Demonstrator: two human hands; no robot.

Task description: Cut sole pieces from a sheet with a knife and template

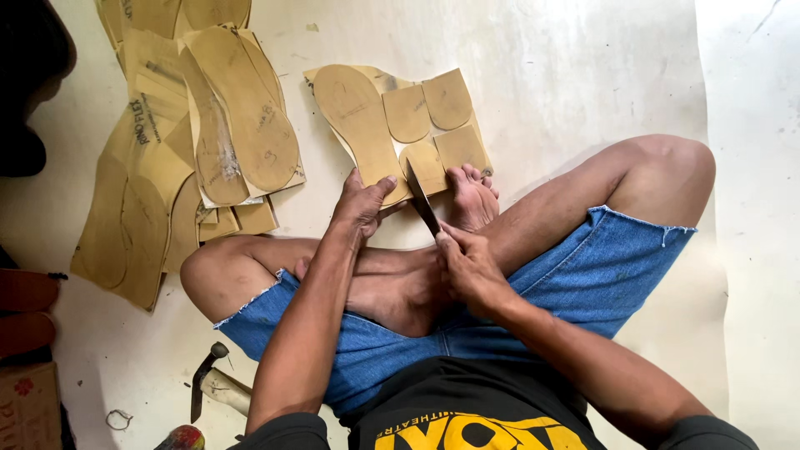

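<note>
Knife [422, 198] in the clenched right hand [468, 265] cuts the tan sheet of sole shapes [392, 125] lying on the floor [575, 75], while the left hand [363, 204] and a foot [472, 193] press it down flat so it cannot slide.

Tan sole cutouts [358, 117], blue denim shorts [600, 267] (frayed)

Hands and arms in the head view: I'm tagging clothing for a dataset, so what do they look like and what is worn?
Both the left hand and the right hand are bare, without gloves, rings or a watch. The forearms are uncovered; short black sleeves end near the elbows.
</note>
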